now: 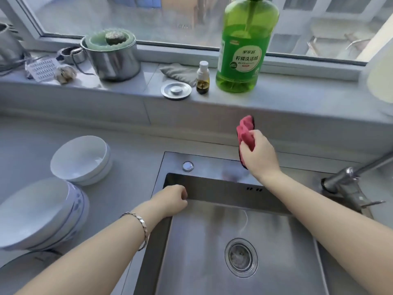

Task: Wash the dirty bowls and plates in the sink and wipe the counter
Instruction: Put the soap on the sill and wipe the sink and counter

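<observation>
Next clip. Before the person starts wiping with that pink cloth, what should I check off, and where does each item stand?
1. Pink cloth gripped by the right hand: ok.
2. Left hand apart from the cloth, resting on the sink rim: ok.
3. Bowls out of the basin, with the far bowl stack and near bowl stack on the counter: ok.
4. Faucet off: cannot tell, spout out of frame.
5. Cloth damp: cannot tell.
</observation>
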Motion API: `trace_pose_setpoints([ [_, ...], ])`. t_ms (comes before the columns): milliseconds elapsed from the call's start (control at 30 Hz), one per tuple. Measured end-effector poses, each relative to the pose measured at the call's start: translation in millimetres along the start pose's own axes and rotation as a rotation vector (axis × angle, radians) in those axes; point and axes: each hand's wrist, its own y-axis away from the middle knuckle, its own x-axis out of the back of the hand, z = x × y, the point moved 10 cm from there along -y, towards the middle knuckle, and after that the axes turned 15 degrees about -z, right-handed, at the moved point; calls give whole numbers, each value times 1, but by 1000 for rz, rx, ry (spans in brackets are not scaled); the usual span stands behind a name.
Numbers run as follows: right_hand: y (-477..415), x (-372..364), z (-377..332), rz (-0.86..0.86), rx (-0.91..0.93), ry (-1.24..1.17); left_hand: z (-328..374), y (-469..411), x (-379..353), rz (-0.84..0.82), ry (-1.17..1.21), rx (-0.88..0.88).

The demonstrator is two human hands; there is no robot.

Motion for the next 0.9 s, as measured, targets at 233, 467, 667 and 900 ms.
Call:
trace_pose_setpoints([
  [233, -30, -98, 48, -260, -61, 443, -15, -11, -15, 53, 21, -40],
  [467, -47, -155, 84, -311, -83, 727, 3, -18, 15, 334, 40, -144],
  [667, -21, -59, 173, -314, -224, 771, 70, -49, 15, 372, -260, -279],
  [900, -4, 4, 216, -187, -426, 611, 95, -74, -13, 299, -394, -183],
])
